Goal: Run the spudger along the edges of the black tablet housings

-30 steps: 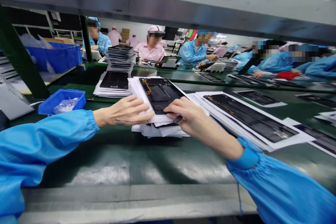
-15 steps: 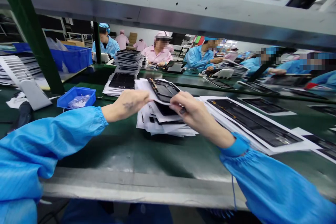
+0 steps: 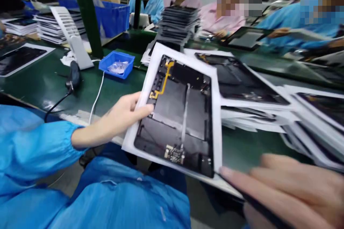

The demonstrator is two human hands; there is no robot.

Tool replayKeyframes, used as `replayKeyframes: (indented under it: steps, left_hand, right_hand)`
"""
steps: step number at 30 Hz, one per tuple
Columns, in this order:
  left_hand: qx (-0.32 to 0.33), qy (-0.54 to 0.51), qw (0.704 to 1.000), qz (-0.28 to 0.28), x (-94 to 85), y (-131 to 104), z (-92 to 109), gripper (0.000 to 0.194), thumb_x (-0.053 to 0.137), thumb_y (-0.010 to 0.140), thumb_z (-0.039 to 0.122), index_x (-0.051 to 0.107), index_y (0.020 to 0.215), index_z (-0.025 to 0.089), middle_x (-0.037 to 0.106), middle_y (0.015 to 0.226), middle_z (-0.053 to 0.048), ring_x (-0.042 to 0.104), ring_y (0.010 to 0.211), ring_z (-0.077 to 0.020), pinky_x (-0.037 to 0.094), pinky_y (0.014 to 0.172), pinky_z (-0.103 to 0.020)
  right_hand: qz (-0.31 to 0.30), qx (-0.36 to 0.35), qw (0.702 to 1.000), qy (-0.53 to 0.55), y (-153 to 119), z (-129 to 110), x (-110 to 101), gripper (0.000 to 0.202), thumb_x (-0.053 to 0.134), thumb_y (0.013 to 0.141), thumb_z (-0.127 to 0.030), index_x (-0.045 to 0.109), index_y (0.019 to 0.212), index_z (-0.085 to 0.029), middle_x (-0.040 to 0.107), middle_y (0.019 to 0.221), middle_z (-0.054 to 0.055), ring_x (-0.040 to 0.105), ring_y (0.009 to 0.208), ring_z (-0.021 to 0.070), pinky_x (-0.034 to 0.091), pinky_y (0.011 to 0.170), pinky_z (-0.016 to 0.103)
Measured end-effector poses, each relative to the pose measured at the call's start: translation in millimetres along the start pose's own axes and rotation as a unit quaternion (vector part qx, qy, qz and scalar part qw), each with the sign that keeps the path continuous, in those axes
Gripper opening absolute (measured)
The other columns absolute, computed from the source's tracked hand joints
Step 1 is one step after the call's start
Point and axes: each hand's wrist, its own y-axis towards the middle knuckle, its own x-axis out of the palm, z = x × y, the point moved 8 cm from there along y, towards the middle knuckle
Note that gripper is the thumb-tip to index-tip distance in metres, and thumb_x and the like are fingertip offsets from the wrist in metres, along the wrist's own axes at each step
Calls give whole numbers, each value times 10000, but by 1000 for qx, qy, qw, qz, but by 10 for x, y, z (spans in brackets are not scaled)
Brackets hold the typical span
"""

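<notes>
A tablet back housing [image 3: 174,114] lies on a white sheet [image 3: 218,121], tilted toward me over the table's front edge. Inside it show a gold flex cable, dark panels and a small circuit board near the bottom. My left hand [image 3: 120,116] grips its left edge, thumb on top and the other fingers underneath. Blurred at lower right, my right hand [image 3: 292,186] is closed round a thin black tool [image 3: 258,204], whose kind I cannot make out. The tool's tip is close to the housing's lower right corner.
Behind the housing lies a stack of sheeted tablet housings [image 3: 242,78]; more lie to the right [image 3: 322,107]. A blue tray [image 3: 116,64] with small plastic bags, a white stand [image 3: 71,37] and a black corded tool [image 3: 73,77] are at left. Co-workers sit across the bench.
The top housing with its sheet has left the stack and come toward me in my left hand. My right hand has moved off to the lower right. The view has turned left and down.
</notes>
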Motion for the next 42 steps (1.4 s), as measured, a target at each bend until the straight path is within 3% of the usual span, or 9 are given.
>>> replayKeyframes:
  steps: [4, 10, 14, 17, 21, 28, 33, 36, 42]
  left_hand:
    - [-21, 21, 999, 20, -79, -229, -536, 297, 602, 871, 420, 656, 1034, 178, 664, 848, -13, 651, 813, -190, 531, 683, -262]
    - [-32, 92, 994, -48, -170, -161, -866, 368, 558, 940, 422, 607, 1198, 164, 682, 797, -16, 662, 700, -174, 517, 614, -249]
    - [22, 288, 954, -84, -316, -284, -683, 457, 436, 1038, 402, 420, 1450, 205, 653, 737, 12, 615, 592, -150, 467, 590, -240]
    - [111, 416, 900, -64, -323, -395, -501, 304, 374, 1062, 323, 559, 1271, 203, 642, 916, -45, 612, 748, -177, 453, 682, -281]
    - [193, 436, 868, -142, -97, -491, -440, 218, 385, 1068, 305, 559, 1003, 192, 571, 971, -52, 551, 815, -181, 437, 714, -295]
    - [203, 447, 834, -252, 46, -466, -403, 106, 433, 1005, 116, 502, 1041, 187, 568, 1069, -80, 560, 959, -218, 465, 836, -319]
    - [269, 457, 830, -174, 62, -590, -396, 153, 368, 1030, 114, 501, 1007, 186, 589, 906, -50, 558, 801, -190, 468, 771, -312]
    - [300, 404, 856, -123, 54, -717, -434, 190, 348, 1042, 114, 520, 994, 181, 611, 884, -50, 577, 795, -168, 485, 755, -285]
    - [328, 344, 879, -44, 24, -907, -428, 182, 431, 1017, 101, 583, 1096, 162, 682, 986, -89, 640, 912, -178, 542, 829, -294]
  right_hand:
    - [23, 0, 977, 211, -29, -234, 582, 235, 514, 1023, -344, 735, 1074, -284, 662, 707, 29, 643, 651, 219, 512, 578, 379]
    - [13, 87, 973, 211, -51, -207, 1273, 247, 651, 895, -74, 732, 1057, -242, 745, 909, 51, 697, 831, 218, 564, 717, 349]
    - [-2, 101, 977, 186, -107, -122, 1353, 265, 627, 909, -68, 724, 1083, -243, 741, 954, 60, 698, 877, 223, 567, 754, 353]
    - [-6, 99, 979, 177, -100, -145, 1366, 268, 629, 908, -62, 714, 1089, -241, 728, 951, 50, 691, 878, 211, 558, 756, 336]
    - [-10, 99, 981, 167, -87, -194, 1389, 261, 624, 912, -53, 703, 1080, -236, 716, 957, 43, 679, 881, 199, 544, 770, 328]
    - [-8, 111, 980, 163, -114, -168, 1343, 305, 612, 919, -63, 707, 1135, -256, 707, 996, 48, 680, 904, 206, 555, 782, 344]
    - [36, 87, 982, 161, -86, -121, 1224, 366, 496, 982, -119, 663, 1278, -254, 697, 1123, 90, 655, 1122, 286, 528, 947, 470]
    - [9, 48, 990, 136, -10, -157, 1322, 442, 470, 977, -67, 586, 1368, -235, 682, 934, 65, 658, 906, 237, 524, 782, 396]
    - [-79, -42, 996, 21, 136, -329, 1676, 275, 490, 922, 3, 637, 1094, -153, 664, 922, 81, 524, 801, 207, 393, 671, 359]
